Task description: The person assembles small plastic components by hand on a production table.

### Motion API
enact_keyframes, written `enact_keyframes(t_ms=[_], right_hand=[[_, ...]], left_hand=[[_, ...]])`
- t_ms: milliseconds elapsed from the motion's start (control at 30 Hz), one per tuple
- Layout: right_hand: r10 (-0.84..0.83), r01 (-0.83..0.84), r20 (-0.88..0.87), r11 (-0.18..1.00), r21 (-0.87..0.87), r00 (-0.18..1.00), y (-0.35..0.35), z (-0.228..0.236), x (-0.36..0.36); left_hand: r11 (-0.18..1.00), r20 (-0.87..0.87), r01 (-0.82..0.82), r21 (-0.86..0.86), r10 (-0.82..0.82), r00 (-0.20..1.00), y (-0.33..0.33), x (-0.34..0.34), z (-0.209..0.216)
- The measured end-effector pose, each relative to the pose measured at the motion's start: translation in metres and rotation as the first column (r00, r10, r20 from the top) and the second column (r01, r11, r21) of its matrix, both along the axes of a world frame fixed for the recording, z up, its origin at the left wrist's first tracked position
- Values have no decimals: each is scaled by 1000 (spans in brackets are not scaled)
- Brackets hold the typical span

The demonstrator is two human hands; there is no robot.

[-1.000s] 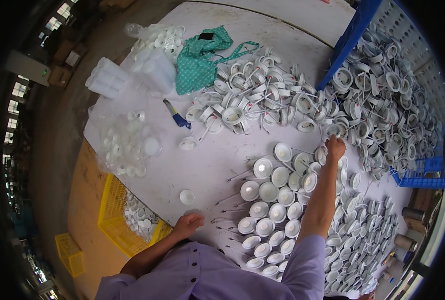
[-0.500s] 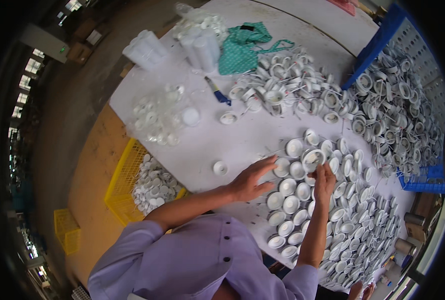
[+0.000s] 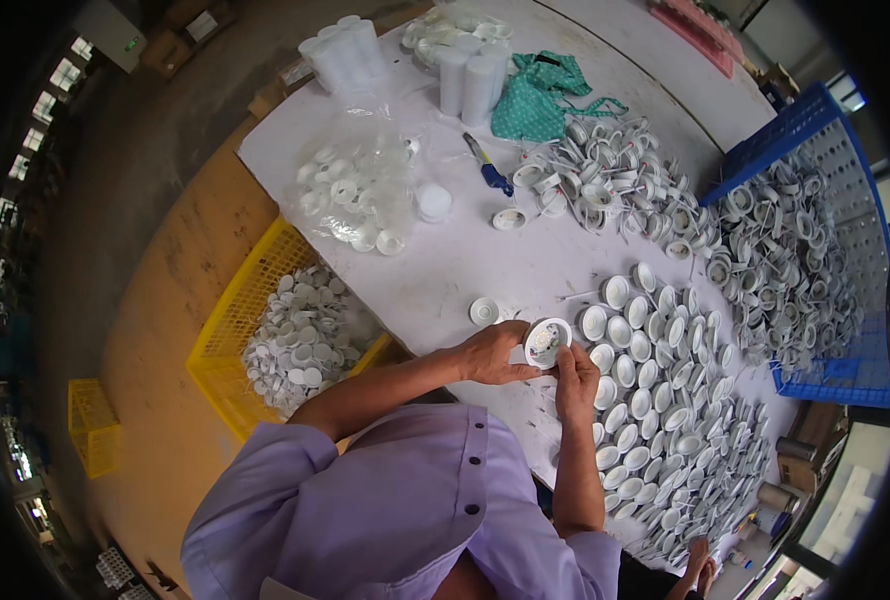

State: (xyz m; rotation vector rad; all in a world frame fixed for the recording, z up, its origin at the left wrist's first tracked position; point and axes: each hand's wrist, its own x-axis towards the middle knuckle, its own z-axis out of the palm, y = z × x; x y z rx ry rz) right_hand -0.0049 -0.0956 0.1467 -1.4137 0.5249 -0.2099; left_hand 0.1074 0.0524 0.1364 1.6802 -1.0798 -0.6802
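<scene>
Between my two hands is a round white downlight housing [image 3: 548, 343], its open inner side with small parts showing upward. My right hand [image 3: 576, 385] pinches its lower right edge, thumb over the rim. At its left edge my left hand [image 3: 493, 356] has fingers and thumb around the side, the fingertips partly hidden. A single white round cap [image 3: 484, 311] lies on the table just beyond my left hand. Many similar round white lights [image 3: 640, 402] stand in close rows to the right of my right hand.
A heap of white lights [image 3: 605, 175] and a blue crate [image 3: 833, 385] full of them lie far right. A clear bag of white discs [image 3: 350, 195], a blue-handled cutter [image 3: 493, 175] and green cloth [image 3: 530, 105] sit farther off. A yellow basket [image 3: 227, 340] holds white discs at left. Another person's hand [image 3: 700, 560] shows lower right.
My right hand has brought the housing from over the rows leftward and nearer to me. My left hand, open before, now meets it at the side. The view has shifted.
</scene>
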Motion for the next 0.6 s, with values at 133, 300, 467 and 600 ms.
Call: enact_keyframes(t_ms=[133, 300, 467, 600], right_hand=[[-64, 64, -49, 998, -7, 997, 25, 3, 18], [-115, 112, -30, 990, -86, 993, 46, -4, 29], [-92, 87, -74, 994, -68, 993, 66, -12, 43], [-144, 123, -58, 954, -273, 988, 59, -27, 49]], left_hand=[[996, -107, -30, -80, 21, 994, 21, 0, 0], [989, -235, -127, -71, 107, 966, 38, -1, -12], [925, -604, -336, -179, 166, 779, 56, -6, -36], [878, -703, -479, -6, 337, 626, 105, 19, -47]])
